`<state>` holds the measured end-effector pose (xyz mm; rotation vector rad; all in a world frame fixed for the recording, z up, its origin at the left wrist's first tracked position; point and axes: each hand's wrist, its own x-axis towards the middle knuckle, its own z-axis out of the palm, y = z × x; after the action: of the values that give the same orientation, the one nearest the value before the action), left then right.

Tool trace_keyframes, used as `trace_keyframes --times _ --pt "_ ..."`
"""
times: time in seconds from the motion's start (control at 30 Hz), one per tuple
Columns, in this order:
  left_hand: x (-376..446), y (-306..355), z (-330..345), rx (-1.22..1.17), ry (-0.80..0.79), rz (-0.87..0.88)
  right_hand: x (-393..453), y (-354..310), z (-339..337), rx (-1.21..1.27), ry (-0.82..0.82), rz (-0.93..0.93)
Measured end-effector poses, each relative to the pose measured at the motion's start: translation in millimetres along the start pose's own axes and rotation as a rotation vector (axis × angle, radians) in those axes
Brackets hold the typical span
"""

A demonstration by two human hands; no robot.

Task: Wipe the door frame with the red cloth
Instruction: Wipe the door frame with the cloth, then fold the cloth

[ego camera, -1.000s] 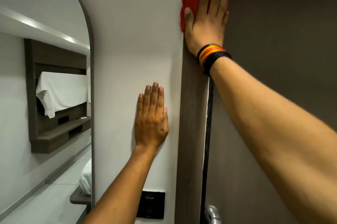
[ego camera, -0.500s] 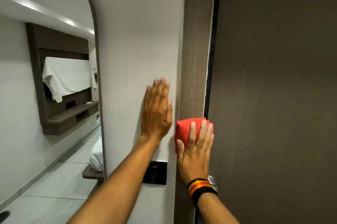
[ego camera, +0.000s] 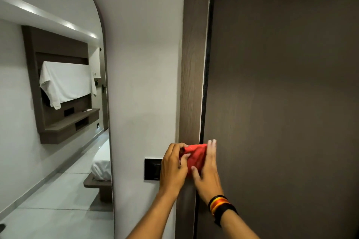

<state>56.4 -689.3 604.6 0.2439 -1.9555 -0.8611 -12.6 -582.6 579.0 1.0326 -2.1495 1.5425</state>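
While left hand (ego camera: 172,168) pinches upright red cloth (ego camera: 196,156), right hand (ego camera: 209,172) presses it flat-fingered.

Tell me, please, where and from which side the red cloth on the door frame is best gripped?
Probably its bunched upper-left edge, coming from the white wall side: the crumpled red cloth lies on the brown wooden door frame, that edge stands raised where the left hand pinches it, and the right hand covers its right side.
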Motion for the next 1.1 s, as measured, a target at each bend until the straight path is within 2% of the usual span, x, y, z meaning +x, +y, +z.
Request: trace_keyframes --times 0.1,0.17,0.27,0.37,0.5,0.73,0.9,1.1 --pt "-4.4 21.9 -5.4 -0.001 -0.022 0.092 3.4 -7.1 -39.6 0.345 -0.031 0.245" --pt "-4.3 38.6 -5.6 -0.033 -0.026 0.11 5.2 -9.6 -66.0 0.54 -0.047 0.331" --pt "-6.2 67.6 5.4 -0.125 -0.034 0.081 -5.8 -11.2 -102.5 0.686 -0.023 0.418" --pt "-9.8 93.0 28.6 -0.221 -0.027 0.044 -18.6 -9.0 -135.0 0.711 -0.003 0.472" --pt "-33.3 124.9 76.7 -0.219 -0.079 0.01 -38.6 12.2 -187.3 0.708 0.134 0.494" --pt "-115.4 175.8 202.8 -0.258 -0.275 -0.073 -115.9 93.5 -295.4 0.594 0.331 0.615" --pt "-206.0 200.2 298.8 -0.296 -0.452 -0.24 -195.1 165.8 -357.5 0.523 0.45 0.787" --pt "-331.8 195.3 383.3 -0.347 -0.727 -0.539 -302.6 251.2 -394.8 0.567 0.578 1.104"
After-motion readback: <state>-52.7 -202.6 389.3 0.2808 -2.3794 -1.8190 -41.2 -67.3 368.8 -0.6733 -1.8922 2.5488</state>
